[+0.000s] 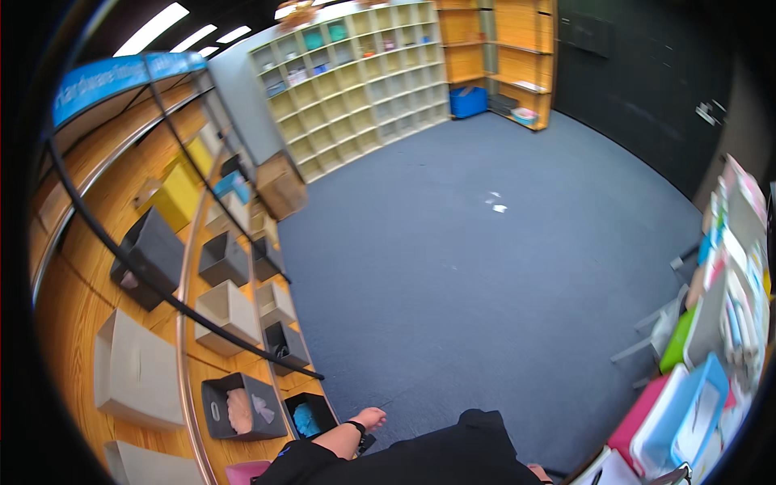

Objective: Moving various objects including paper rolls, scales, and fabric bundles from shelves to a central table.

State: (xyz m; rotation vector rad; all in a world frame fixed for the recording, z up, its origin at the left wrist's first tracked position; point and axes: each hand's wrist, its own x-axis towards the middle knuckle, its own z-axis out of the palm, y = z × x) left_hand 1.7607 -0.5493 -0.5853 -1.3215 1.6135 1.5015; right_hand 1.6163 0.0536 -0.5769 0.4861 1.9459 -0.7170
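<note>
My left hand [370, 418] is held out in front of my left side, a black band on its wrist. Its fingers look curled in, and I see nothing in them. Nearest to it is a black bin [311, 414] with something bright blue inside, on the lower shelf at left; hand and bin are apart. Of my right hand [537, 472] only a small part shows at the bottom edge, by my black shirt. Its fingers are hidden.
Wooden shelves [81, 279] with grey and beige bins run along the left. A cardboard box [280, 186] stands beyond them. Cream cubbyholes [331, 109] line the back. White scraps [498, 208] lie on the blue-grey floor. Plastic tubs [687, 420] and goods crowd the right.
</note>
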